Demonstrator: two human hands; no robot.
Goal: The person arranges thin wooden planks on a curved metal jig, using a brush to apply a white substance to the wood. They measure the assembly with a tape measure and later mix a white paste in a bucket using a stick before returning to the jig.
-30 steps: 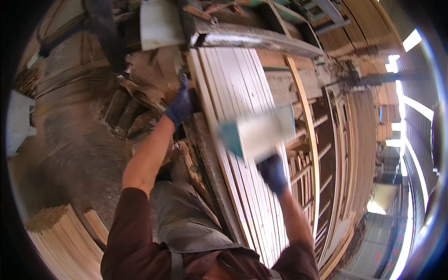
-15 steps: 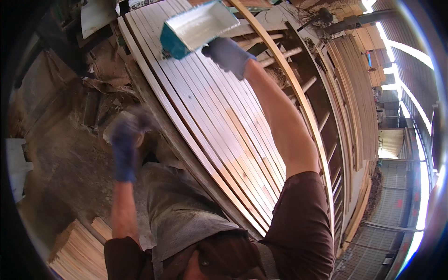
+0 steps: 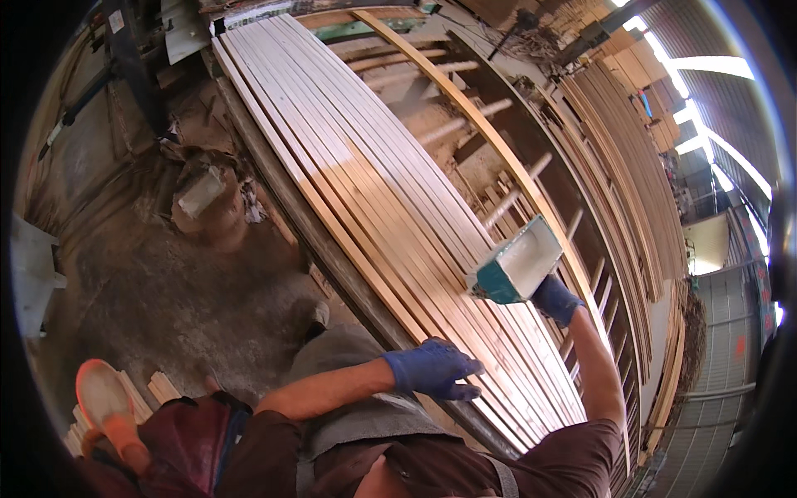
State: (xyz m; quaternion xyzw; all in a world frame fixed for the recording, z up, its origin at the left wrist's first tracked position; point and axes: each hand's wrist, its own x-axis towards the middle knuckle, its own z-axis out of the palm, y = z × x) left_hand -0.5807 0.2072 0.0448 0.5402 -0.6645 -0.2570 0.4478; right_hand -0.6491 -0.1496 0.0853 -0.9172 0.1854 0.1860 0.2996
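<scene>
A long row of narrow wooden slats [image 3: 390, 207] lies side by side on a rack, whitish along the far stretch and bare wood nearer me. My right hand [image 3: 554, 299], in a blue glove, grips a teal rectangular container with a white inside [image 3: 516, 270] and holds it tilted over the slats. My left hand [image 3: 433, 368], also blue-gloved, rests on the near edge of the slats with fingers spread and nothing in it.
A dark metal rail [image 3: 332, 249] runs along the rack's near side. A block [image 3: 202, 192] sits on a brown stump on the dusty floor [image 3: 149, 282]. Stacked timber [image 3: 631, 158] fills the right. An orange-and-white object [image 3: 104, 398] lies at lower left.
My right hand has swung the container from the far end of the slats back toward me. My left hand has come up from my side onto the slats' near edge.
</scene>
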